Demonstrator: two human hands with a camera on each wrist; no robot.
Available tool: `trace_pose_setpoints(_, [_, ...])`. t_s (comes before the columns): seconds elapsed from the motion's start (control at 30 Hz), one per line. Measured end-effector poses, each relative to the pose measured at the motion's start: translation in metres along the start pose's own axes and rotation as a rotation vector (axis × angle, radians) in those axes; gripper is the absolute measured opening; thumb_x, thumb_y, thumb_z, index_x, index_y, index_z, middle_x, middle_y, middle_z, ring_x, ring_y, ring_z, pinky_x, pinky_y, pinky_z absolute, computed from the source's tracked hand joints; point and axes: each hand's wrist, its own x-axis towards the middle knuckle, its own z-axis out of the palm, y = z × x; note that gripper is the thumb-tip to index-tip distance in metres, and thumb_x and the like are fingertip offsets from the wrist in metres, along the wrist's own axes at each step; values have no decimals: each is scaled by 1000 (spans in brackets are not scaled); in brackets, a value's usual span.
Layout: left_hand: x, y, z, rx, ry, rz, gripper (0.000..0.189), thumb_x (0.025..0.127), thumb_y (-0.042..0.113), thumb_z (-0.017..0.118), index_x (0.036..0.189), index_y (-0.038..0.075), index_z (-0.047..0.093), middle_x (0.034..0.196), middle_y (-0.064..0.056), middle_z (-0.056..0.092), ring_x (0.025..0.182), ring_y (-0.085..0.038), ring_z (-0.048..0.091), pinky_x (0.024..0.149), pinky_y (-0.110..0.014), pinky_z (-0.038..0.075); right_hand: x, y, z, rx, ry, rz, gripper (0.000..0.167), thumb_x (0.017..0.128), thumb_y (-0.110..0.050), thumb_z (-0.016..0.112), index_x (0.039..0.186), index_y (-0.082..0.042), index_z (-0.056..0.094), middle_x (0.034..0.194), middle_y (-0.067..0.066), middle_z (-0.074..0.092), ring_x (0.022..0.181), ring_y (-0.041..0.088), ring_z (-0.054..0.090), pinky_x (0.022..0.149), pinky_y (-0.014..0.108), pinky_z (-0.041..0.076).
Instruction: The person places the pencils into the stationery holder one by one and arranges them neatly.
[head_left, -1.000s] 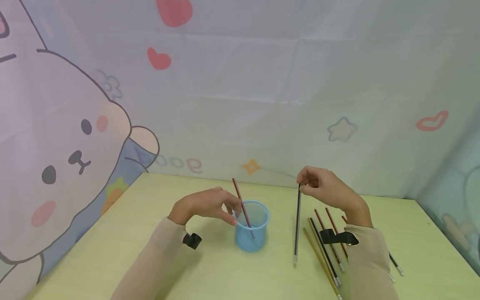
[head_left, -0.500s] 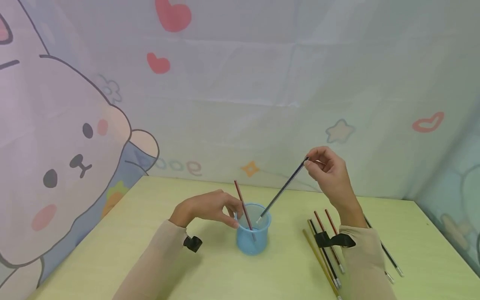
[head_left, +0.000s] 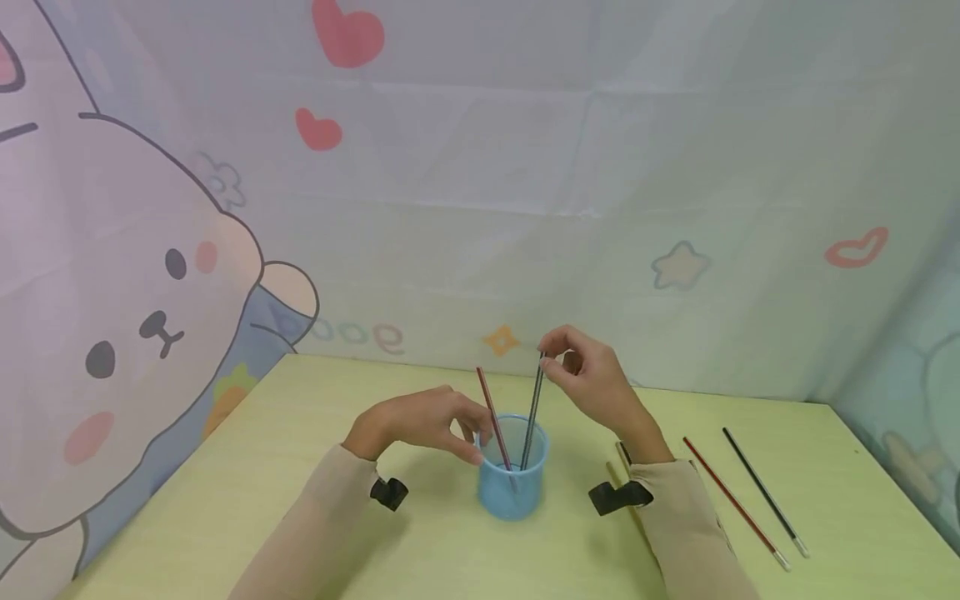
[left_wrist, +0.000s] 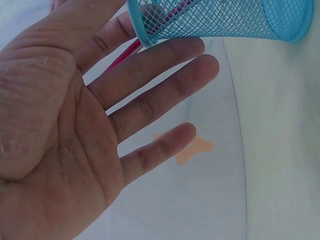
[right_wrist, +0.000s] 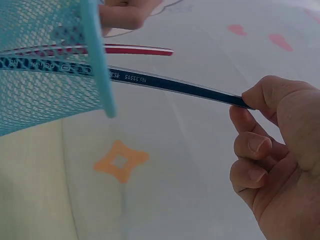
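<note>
A light blue mesh pencil cup (head_left: pixel 510 498) stands upright on the table. My left hand (head_left: pixel 423 421) holds it at the left of its rim, the index fingertip showing through the mesh in the left wrist view, the other fingers (left_wrist: pixel 165 97) spread outside. Inside leans a red pencil (head_left: pixel 489 396). My right hand (head_left: pixel 592 379) pinches the upper end of a dark blue pencil (head_left: pixel 533 408) between thumb and index finger. That pencil's lower part is inside the cup, beside the red one, as the right wrist view confirms.
On the yellow-green table (head_left: pixel 435 550), a red pencil (head_left: pixel 735 502) and a dark pencil (head_left: pixel 765 492) lie at the right. Other pencils, one of them gold (head_left: pixel 612 475), are partly hidden under my right forearm. A printed cloth (head_left: pixel 480 208) hangs behind the table.
My right hand has carried the dark blue pencil left from beside the cup, over the rim and down into it. The left hand stays at the rim, with the cup.
</note>
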Motion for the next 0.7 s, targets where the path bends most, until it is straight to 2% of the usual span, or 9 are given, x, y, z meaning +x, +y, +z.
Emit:
trace_pose_setpoints(0.07, [0,1,0,-9,-1,6,14,88,32,78,93,26,67,108,3,71,92,-3,67,86,-35,54,1,2,10,-13,-28,-12,12,97,-8,64,105,-17,64,91,-1,63,59,17,49,55,28,43])
trace_pose_setpoints(0.2, [1,1,1,-15,-1,16,14,88,32,77,93,25,67,101,9,71,93,-4,67,87,-37,54,0,6,26,-17,-79,-11,15,97,-6,63,108,-17,65,90,0,66,59,16,52,54,27,43])
trace_pose_setpoints(0.37, [2,2,0,15,2,25,13,89,33,77,93,26,67,94,18,67,92,-4,66,87,-34,53,0,7,36,10,-168,-5,28,98,-6,61,122,-17,65,102,5,71,58,16,56,55,27,44])
trace_pose_setpoints(0.5, [3,2,-1,29,1,17,13,89,33,77,93,27,66,96,16,68,92,-4,66,86,-30,53,0,4,38,34,-268,-3,40,98,-4,57,135,-20,60,112,6,71,57,15,57,55,29,48])
trace_pose_setpoints(0.7, [1,1,-1,18,-3,17,18,89,34,76,96,19,68,103,9,70,94,-4,67,85,-28,52,-1,5,38,69,-363,17,49,99,-3,53,145,-22,52,122,5,70,53,18,57,54,30,49])
